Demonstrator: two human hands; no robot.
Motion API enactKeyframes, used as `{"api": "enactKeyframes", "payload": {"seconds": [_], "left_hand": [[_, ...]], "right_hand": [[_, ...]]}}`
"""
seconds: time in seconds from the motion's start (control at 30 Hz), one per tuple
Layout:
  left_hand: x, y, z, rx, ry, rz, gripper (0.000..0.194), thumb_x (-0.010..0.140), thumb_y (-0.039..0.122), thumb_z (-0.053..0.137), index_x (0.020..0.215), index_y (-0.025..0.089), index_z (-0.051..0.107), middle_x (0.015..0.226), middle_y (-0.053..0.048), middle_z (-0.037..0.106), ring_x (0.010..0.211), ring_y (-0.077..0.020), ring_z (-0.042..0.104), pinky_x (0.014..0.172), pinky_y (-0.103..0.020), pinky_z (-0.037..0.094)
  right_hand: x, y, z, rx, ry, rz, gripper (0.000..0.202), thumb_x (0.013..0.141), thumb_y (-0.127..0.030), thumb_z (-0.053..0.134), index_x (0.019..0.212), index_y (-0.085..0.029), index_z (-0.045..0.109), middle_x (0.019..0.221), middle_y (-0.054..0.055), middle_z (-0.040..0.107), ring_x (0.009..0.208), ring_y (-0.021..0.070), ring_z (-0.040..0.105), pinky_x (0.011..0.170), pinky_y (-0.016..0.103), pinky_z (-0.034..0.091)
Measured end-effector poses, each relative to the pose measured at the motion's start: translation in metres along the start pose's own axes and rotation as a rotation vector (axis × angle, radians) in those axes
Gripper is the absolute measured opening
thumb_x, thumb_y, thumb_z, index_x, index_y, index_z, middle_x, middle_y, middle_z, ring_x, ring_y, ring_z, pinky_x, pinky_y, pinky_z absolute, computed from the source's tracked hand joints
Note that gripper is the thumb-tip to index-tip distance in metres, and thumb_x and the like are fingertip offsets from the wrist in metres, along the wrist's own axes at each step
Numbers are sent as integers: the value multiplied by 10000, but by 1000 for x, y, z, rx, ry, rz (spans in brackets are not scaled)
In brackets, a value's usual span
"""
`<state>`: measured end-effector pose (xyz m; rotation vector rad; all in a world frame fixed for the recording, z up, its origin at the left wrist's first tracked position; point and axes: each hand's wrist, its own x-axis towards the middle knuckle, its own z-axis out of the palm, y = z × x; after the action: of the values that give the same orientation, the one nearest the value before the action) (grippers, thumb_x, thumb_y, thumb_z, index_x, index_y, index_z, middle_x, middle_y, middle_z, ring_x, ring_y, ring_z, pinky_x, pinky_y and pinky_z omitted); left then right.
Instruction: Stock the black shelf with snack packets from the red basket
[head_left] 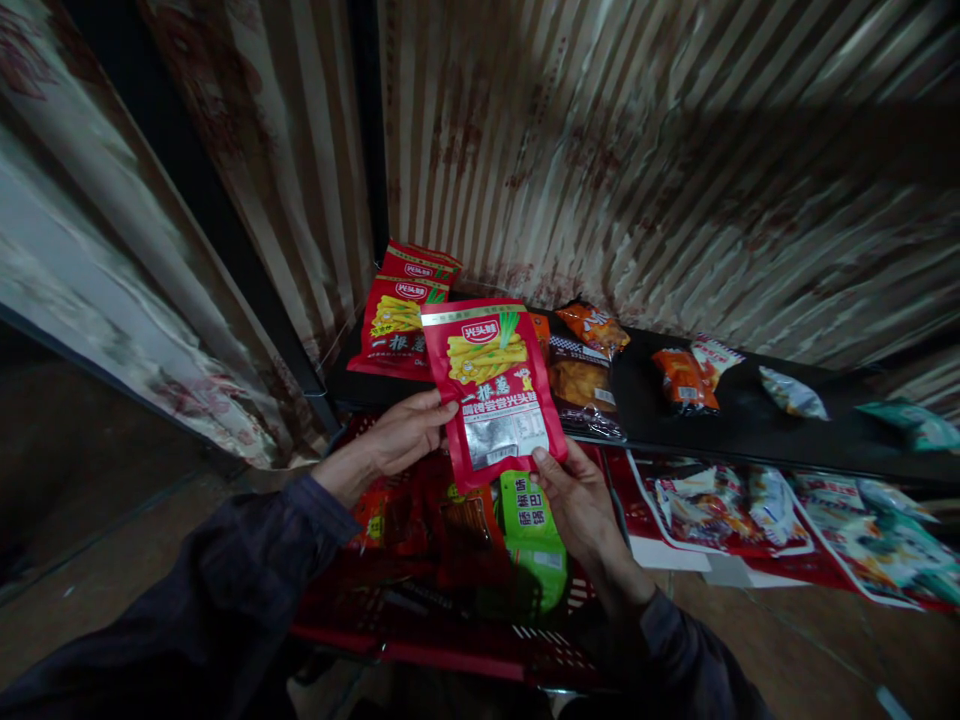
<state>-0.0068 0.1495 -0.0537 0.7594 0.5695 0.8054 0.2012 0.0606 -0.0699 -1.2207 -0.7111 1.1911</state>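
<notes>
A red snack packet with yellow sticks pictured on it is held up, tilted, between both hands. My left hand pinches its left edge. At its lower right corner, my right hand grips it with the thumb on the front. Behind it, similar red packets lean at the left end of a black shelf. Beneath the hands sits a red basket holding red packets and a green packet.
Right of the held packet, the shelf bears a brown snack bag, orange bags, a white bag and a teal bag. Below it are red bins of bags. A striped curtain hangs behind; dark posts stand left.
</notes>
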Motion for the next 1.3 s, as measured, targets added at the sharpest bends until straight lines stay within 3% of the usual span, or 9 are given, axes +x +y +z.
{"api": "enactKeyframes", "payload": {"seconds": [0.13,0.27,0.5,0.7,0.87,1.0,1.17,1.3], "left_hand": [[1,0,-1,5,24,1,313,753,231,774,1043,139,703,1010,-85,754,868,-187,706,848,-347,544],[1,-1,-3,1,30,-6,297,761,223,769,1037,138,703,1009,-86,753,880,-191,706,858,-354,542],[1,-2,-2,-29,20,14,301,726,240,804,1001,154,716,999,-72,759,839,-187,708,786,-330,560],[-2,-3,3,-32,-3,4,299,757,263,783,1026,155,708,1031,-86,752,901,-204,704,852,-356,544],[-5,-3,5,-42,-20,-2,280,774,240,767,1032,150,706,1025,-88,746,897,-196,696,845,-345,539],[-8,-1,6,-30,-1,8,261,774,246,767,1010,149,714,999,-81,741,847,-172,687,789,-300,547],[-10,1,10,-40,21,12,266,764,238,776,1006,150,710,1017,-76,731,860,-164,678,773,-283,554],[-12,3,13,-58,27,-3,271,743,238,793,992,164,712,1023,-64,729,851,-156,676,794,-287,552]], "right_hand": [[1,2,-2,-69,-38,-51,332,712,-399,799,988,-242,701,869,-17,748,683,138,639,659,269,514],[3,1,-5,-122,-65,-88,477,752,-385,765,1189,-253,628,1081,22,736,871,189,677,769,335,553],[5,0,-6,-261,-44,-249,565,799,-397,712,1312,-257,518,1260,74,652,1082,243,645,956,463,517],[1,-4,-9,-882,141,-783,403,886,-340,610,1281,-274,566,1308,97,560,1227,265,519,1023,507,446],[-5,-9,-7,-1122,60,-1075,384,924,-176,532,1283,-307,566,1268,76,584,1202,243,513,995,472,444],[-10,-8,-7,-1180,-53,-1111,482,936,-162,499,1391,-318,472,1363,93,542,1266,263,483,1006,488,435],[-12,-6,-8,-1246,-170,-1121,604,898,-358,598,1461,-315,385,1526,108,394,1369,335,394,1049,562,404],[-13,-5,-6,-1283,-165,-1138,714,842,-385,677,1474,-299,355,1551,129,353,1397,358,359,1050,581,410]]}}
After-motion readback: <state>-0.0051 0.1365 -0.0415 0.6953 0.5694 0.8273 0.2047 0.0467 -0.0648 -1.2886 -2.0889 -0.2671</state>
